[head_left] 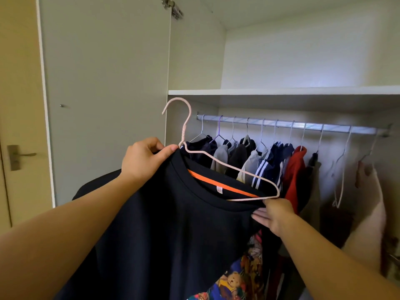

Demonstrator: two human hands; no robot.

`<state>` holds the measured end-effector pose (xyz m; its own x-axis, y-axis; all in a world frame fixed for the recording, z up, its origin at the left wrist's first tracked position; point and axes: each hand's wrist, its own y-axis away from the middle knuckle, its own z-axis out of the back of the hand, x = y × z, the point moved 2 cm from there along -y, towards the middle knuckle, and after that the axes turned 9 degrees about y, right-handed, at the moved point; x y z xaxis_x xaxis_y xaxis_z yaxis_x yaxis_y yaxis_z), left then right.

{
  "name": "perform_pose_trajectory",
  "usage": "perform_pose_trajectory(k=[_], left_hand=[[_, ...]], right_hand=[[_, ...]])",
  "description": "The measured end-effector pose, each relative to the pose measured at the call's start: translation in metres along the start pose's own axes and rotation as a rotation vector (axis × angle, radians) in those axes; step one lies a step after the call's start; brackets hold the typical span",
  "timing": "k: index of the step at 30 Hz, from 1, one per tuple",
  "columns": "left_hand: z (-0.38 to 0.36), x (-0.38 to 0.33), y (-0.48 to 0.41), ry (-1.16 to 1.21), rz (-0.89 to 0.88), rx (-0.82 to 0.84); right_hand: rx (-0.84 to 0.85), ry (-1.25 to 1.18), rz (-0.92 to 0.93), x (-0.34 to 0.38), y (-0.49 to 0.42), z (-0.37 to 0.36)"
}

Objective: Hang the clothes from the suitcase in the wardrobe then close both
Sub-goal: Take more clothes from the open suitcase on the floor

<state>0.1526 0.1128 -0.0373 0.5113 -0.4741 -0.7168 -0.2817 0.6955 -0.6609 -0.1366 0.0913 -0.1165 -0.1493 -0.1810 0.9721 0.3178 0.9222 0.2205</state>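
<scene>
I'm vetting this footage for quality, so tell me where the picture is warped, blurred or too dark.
Head view: the wide lens bends the edge of the white wardrobe door and slants the silver metal rail; head view, far right, the pale hanging garment is smeared soft; head view, the black T-shirt on the pale pink wire hanger reads nearly flat black, folds lost.

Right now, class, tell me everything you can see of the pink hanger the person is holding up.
The pink hanger is thin wire, seemingly coated, with a twisted neck and an open hook pointing left. It is tilted, with its right shoulder lower, sits partly inside the black T-shirt collar, and is not yet on the rail. The left hand pinches the shirt by its neck; the right hand pinches the shirt at its lower end.
</scene>
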Motion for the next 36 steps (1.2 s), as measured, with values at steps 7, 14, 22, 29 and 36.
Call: perform_pose_trajectory(k=[7, 14, 22, 29, 36], left_hand=[[0.001, 0.015, 0.003, 0.034, 0.047, -0.003], [0.004, 0.023, 0.004, 0.035, 0.089, 0.001], [-0.013, 0.018, 0.016, -0.201, 0.105, 0.000], [-0.019, 0.016, 0.023, -0.376, -0.050, 0.060], [-0.040, 0.009, 0.037, -0.518, -0.291, 0.070]], right_hand=[[0.005, -0.271, -0.114, 0.008, -0.004, -0.002], [0.101, -0.344, -0.054, 0.025, 0.015, -0.001], [0.013, -0.190, -0.120, 0.025, 0.017, 0.010], [-0.123, 0.264, -0.056, 0.012, -0.001, 0.020], [-0.452, 0.789, 0.463, 0.013, 0.008, 0.015]])
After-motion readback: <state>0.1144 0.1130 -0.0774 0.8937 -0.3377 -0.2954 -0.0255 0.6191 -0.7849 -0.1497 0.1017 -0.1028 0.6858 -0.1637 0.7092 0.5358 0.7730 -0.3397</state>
